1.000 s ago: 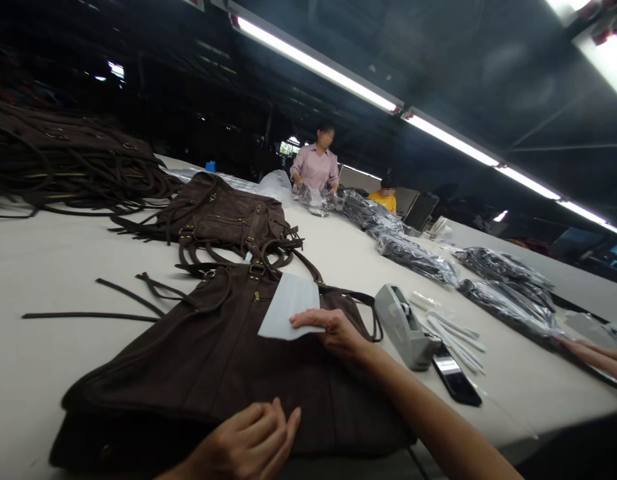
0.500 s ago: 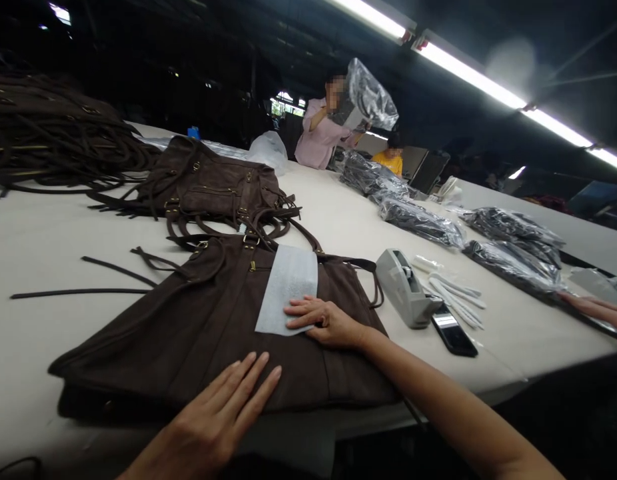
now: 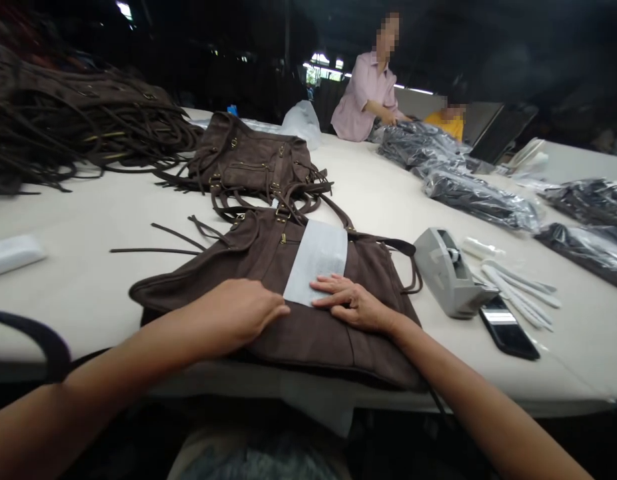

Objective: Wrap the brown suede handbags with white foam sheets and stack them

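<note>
A dark brown handbag (image 3: 308, 337) lies flat in front of me, its straps and zip pull at the far side. Across its upper middle lies a pale, thin wrapping sheet (image 3: 316, 257). My right hand (image 3: 356, 303) rests on the sheet's lower right part, fingers stretched out. My left hand (image 3: 246, 310) is over the bag at the sheet's lower left corner, fingers curled together and fingertips mostly hidden. Whether it grips the corner, I cannot tell.
Beyond lies a second brown handbag (image 3: 258, 160); a pile of bags (image 3: 113, 107) is at left. On the right are a grey tape dispenser (image 3: 451, 277), a phone (image 3: 508, 327), white strips (image 3: 518, 293) and plastic-wrapped bags (image 3: 483, 197). A co-worker (image 3: 366, 97) stands behind the table.
My left hand has moved up the bag to the sheet's lower left corner, its fingers now curled. My right hand stays on the sheet. The co-worker has lowered a wrapped bag; the view has shifted.
</note>
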Demonstrator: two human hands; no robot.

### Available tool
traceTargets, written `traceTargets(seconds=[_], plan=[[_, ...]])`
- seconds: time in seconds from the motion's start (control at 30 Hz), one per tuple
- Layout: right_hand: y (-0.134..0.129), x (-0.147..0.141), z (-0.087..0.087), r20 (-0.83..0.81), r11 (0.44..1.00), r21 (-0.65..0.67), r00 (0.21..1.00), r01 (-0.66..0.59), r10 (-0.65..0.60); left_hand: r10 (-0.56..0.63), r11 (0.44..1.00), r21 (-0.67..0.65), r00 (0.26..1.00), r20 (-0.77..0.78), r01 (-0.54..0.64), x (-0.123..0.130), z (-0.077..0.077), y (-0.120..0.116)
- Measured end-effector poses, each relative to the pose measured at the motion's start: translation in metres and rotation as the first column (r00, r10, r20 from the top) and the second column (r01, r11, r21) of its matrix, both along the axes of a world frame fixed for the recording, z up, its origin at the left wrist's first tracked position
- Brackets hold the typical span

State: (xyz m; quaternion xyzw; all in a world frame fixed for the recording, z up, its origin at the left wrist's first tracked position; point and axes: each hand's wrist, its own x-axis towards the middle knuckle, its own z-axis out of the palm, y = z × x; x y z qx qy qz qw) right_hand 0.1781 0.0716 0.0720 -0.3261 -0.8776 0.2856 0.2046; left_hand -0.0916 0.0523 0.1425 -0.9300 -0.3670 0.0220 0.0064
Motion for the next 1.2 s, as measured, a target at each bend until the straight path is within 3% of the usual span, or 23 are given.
traceTargets(seconds=[0.03,0.1,0.17,0.23,0.33,0.4,0.47,0.6,0.73,0.8,0.87,0.93,0.97,1.03,1.07,1.1,1.13,1.2], plan=[[-0.001,-0.001,0.001,0.006,1.000,0.001,1.000,0.001,-0.001,0.107,0.994,0.010,0.994,-0.036,-0.106,0.015,0.009,0.011],[-0.002,-0.002,0.003,0.021,1.000,-0.001,1.000,0.006,-0.006,0.174,0.983,0.063,0.985,0.002,-0.174,0.045,0.019,0.032],[-0.002,-0.003,0.004,0.027,1.000,0.000,1.000,0.006,-0.006,0.094,0.989,0.103,0.992,0.088,-0.103,0.065,0.015,0.048],[-0.002,-0.003,0.005,0.010,1.000,0.012,1.000,0.000,0.000,-0.081,0.995,0.074,0.991,0.109,0.073,0.068,-0.003,0.059],[-0.001,-0.004,0.006,-0.033,1.000,0.025,0.999,0.001,0.000,-0.302,0.951,-0.025,0.944,0.132,0.308,0.049,-0.045,0.064],[-0.001,-0.004,0.005,-0.041,1.000,0.010,0.999,0.016,-0.015,-0.316,0.941,-0.063,0.930,0.189,0.333,0.033,-0.068,0.058],[-0.002,-0.003,0.003,-0.034,0.999,-0.010,0.999,0.033,-0.033,-0.278,0.950,-0.073,0.930,0.242,0.303,0.023,-0.081,0.051],[-0.012,-0.001,0.007,0.005,0.993,-0.060,0.994,0.105,-0.105,-0.250,0.962,-0.045,0.933,0.260,0.270,0.025,-0.083,0.045],[-0.063,0.000,0.032,-0.012,0.944,-0.099,0.949,0.313,-0.316,-0.262,0.961,-0.027,0.941,0.216,0.274,0.030,-0.080,0.046],[-0.108,0.003,0.043,-0.091,0.884,-0.092,0.881,0.457,-0.465,-0.265,0.961,-0.023,0.941,0.208,0.276,0.030,-0.080,0.046],[-0.157,0.006,0.043,-0.214,0.854,-0.150,0.827,0.497,-0.519,-0.272,0.959,-0.019,0.938,0.216,0.283,0.029,-0.081,0.046],[-0.200,0.006,0.025,-0.327,0.836,-0.328,0.777,0.441,-0.538,-0.278,0.957,-0.018,0.933,0.228,0.290,0.029,-0.082,0.046],[-0.216,0.003,0.009,-0.336,0.775,-0.439,0.717,0.455,-0.611,-0.279,0.957,-0.018,0.932,0.233,0.291,0.029,-0.083,0.046],[-0.237,-0.008,-0.031,-0.226,0.522,-0.529,0.482,0.669,-0.847,-0.280,0.956,-0.017,0.930,0.239,0.292,0.029,-0.084,0.047],[-0.242,-0.017,-0.053,-0.182,0.429,-0.523,0.396,0.736,-0.900,-0.280,0.956,-0.016,0.929,0.241,0.292,0.030,-0.085,0.047],[-0.245,-0.027,-0.073,-0.149,0.392,-0.521,0.371,0.759,-0.917,-0.279,0.957,-0.014,0.928,0.246,0.291,0.030,-0.086,0.048],[-0.246,-0.040,-0.091,-0.130,0.390,-0.539,0.383,0.747,-0.914,-0.276,0.957,-0.013,0.927,0.252,0.289,0.030,-0.086,0.048],[-0.247,-0.069,-0.115,-0.089,0.493,-0.590,0.556,0.639,-0.826,-0.267,0.960,-0.015,0.926,0.267,0.281,0.031,-0.086,0.048]])
